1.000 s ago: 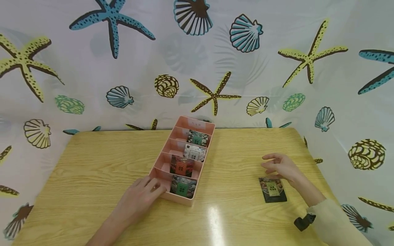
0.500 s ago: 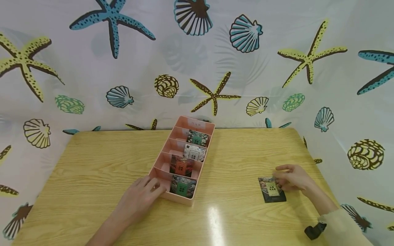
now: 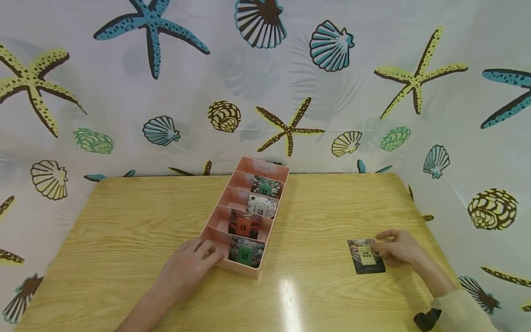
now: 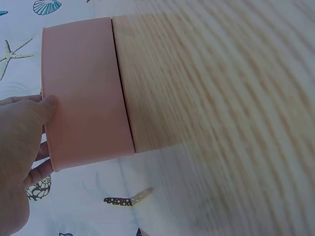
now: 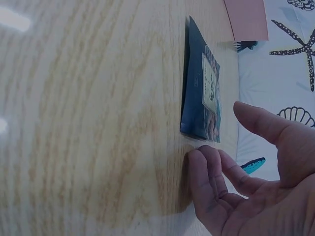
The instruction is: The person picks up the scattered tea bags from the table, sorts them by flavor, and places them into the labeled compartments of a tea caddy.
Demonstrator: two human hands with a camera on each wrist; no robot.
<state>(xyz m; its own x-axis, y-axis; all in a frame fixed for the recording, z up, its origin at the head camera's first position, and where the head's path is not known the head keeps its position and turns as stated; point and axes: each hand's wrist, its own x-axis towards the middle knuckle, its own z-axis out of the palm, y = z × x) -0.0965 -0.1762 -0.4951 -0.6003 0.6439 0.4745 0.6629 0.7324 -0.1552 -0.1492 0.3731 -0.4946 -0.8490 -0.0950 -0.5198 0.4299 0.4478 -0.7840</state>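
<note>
My left hand (image 3: 188,267) grips the near left edge of a pink divided box (image 3: 236,268). In the left wrist view the thumb lies on the outside wall of the box (image 4: 91,93), with the fingers over the rim. A dark sachet (image 3: 365,257) with a pale yellow label lies flat on the table at the right. My right hand (image 3: 400,249) is at its right edge, fingers loosely bent. Seen from the right wrist, thumb and fingertips (image 5: 197,157) are spread apart beside the sachet (image 5: 197,88), with nothing between them.
Inside the box stand several sachets, one per compartment: green (image 3: 246,251), red (image 3: 244,224), white (image 3: 262,206) and dark green (image 3: 265,186). The far compartment shows a paper label (image 3: 264,167). Behind the wooden table (image 3: 145,221) hangs a sea-patterned cloth (image 3: 186,83).
My right hand has moved right and toward me, from above the sachet's far edge down to its right side. The left hand and the box have stayed in place.
</note>
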